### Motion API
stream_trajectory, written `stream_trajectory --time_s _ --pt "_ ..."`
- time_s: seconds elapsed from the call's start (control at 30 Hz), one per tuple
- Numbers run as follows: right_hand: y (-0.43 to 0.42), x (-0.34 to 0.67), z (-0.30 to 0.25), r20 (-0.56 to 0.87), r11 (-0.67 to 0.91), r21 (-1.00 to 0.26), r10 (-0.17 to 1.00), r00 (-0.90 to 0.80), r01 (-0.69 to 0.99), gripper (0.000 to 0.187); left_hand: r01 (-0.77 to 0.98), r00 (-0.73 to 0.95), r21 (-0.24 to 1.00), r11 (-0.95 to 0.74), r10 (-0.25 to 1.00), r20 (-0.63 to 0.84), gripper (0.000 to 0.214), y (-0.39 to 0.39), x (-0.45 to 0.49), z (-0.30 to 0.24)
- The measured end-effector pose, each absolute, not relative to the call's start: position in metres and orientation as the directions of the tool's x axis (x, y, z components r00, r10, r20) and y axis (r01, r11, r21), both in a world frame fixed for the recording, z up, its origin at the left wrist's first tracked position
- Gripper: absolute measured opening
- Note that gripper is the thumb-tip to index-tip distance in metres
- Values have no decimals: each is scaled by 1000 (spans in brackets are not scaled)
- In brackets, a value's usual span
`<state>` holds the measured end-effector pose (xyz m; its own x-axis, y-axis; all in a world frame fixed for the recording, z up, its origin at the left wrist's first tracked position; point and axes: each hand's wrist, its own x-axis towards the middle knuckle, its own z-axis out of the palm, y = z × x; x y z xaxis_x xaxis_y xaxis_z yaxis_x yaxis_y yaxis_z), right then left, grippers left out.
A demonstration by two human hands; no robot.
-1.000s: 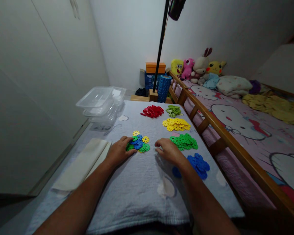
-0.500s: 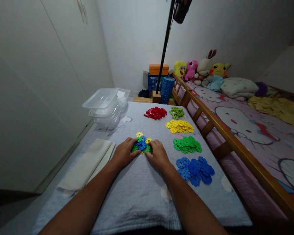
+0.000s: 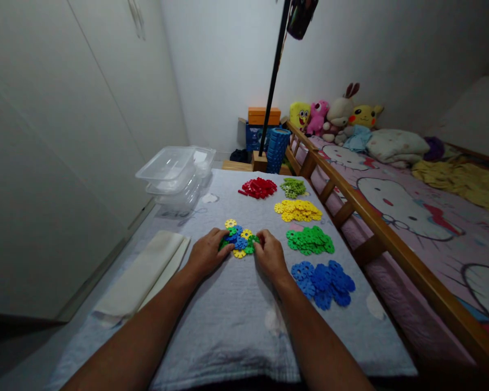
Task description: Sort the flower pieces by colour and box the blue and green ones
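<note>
In the middle of the cloth-covered table lies a small mixed cluster of flower-shaped plastic discs [image 3: 240,243] in blue, green and yellow. My left hand [image 3: 207,253] curls around the cluster's left side, thumb and fingers closed on discs there; its fingers partly hide the green ones. At the right side, my right hand [image 3: 271,256] pinches a green disc [image 3: 251,244] between thumb and fingers. One yellow disc [image 3: 230,223] lies at the far edge of the cluster, and another yellow disc [image 3: 239,253] at its near edge.
Along the right are piles of blue discs [image 3: 324,283], green discs [image 3: 309,240], yellow discs [image 3: 298,210], light green pieces [image 3: 293,188] and red pieces [image 3: 258,188]. Clear plastic containers [image 3: 167,164] and a folded cream cloth [image 3: 142,274] sit left. A wooden bed rail [image 3: 375,231] borders the table.
My right hand has shifted slightly right with the green disc, widening the gap between my hands. More of the blue and yellow discs shows between them. My left hand stays nearly in place.
</note>
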<state>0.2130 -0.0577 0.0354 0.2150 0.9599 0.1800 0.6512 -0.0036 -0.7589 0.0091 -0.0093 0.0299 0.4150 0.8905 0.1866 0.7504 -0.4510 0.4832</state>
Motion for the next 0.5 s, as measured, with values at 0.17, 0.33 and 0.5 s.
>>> stream_trajectory --time_s 0.17,0.33,0.5 --pt "-58 217 40 200 11 -750 957 210 661 13 759 398 474 -446 894 204 40 -9 12 29" --pt "-56 251 58 201 -40 -726 943 267 686 21 739 393 477 -476 879 270 53 -8 12 24" --pt "-58 325 74 199 -155 -663 906 373 732 16 736 406 463 -493 870 280 52 -5 11 19"
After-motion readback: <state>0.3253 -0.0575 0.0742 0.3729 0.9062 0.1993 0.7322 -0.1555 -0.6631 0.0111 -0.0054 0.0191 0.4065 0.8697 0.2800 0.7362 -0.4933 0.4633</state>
